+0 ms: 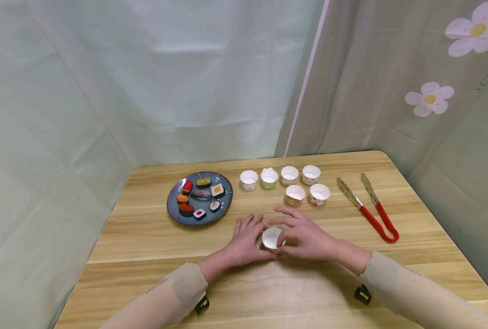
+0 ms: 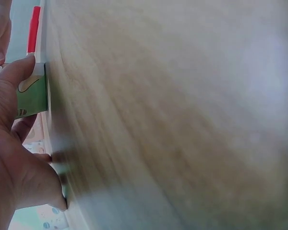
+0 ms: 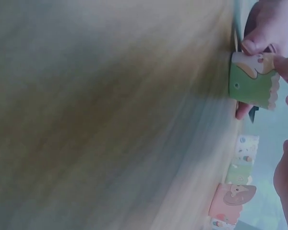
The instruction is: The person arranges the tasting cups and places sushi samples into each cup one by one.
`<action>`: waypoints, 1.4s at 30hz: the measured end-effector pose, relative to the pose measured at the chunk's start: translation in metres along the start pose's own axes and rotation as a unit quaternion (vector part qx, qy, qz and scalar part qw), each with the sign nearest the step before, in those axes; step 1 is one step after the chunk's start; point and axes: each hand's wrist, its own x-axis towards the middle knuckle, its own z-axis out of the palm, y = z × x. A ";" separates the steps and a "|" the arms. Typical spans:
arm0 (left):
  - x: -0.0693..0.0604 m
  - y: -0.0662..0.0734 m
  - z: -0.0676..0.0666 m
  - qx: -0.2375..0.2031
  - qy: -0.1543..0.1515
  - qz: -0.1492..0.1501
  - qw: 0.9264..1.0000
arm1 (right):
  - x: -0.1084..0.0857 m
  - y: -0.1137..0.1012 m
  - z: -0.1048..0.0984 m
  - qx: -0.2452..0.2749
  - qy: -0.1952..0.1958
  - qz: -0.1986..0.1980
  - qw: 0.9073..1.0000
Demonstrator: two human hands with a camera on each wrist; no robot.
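Observation:
A small paper baking cup [image 1: 270, 237] stands upright on the table between both hands. Its green side with a printed picture shows in the right wrist view, where the cup [image 3: 252, 87] appears turned sideways. My left hand [image 1: 247, 243] holds it from the left, thumb on the near side and fingers around the far left side. The thumb and index finger of my right hand [image 1: 308, 235] pinch its rim at the right, the other fingers spread above. The thumb of the left hand [image 2: 14, 143] lies against the green cup wall [image 2: 33, 93] in the left wrist view.
Several more paper cups [image 1: 289, 175] stand in two rows beyond the hands. To the left is a dark blue plate [image 1: 173, 199] with several sushi pieces [image 1: 186, 209]. Spread tongs with red handles [image 1: 371, 220] lie at the right. Curtains [image 1: 227, 91] enclose the wooden table [image 1: 145, 246].

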 end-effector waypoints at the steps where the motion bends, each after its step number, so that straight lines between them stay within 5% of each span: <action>1: 0.000 0.000 0.000 0.001 0.000 0.001 1.000 | 0.000 -0.001 0.001 0.000 0.005 -0.005 1.000; 42: 0.001 0.001 -0.001 0.010 -0.001 -0.008 1.000 | -0.003 -0.003 0.003 -0.001 0.017 -0.007 1.000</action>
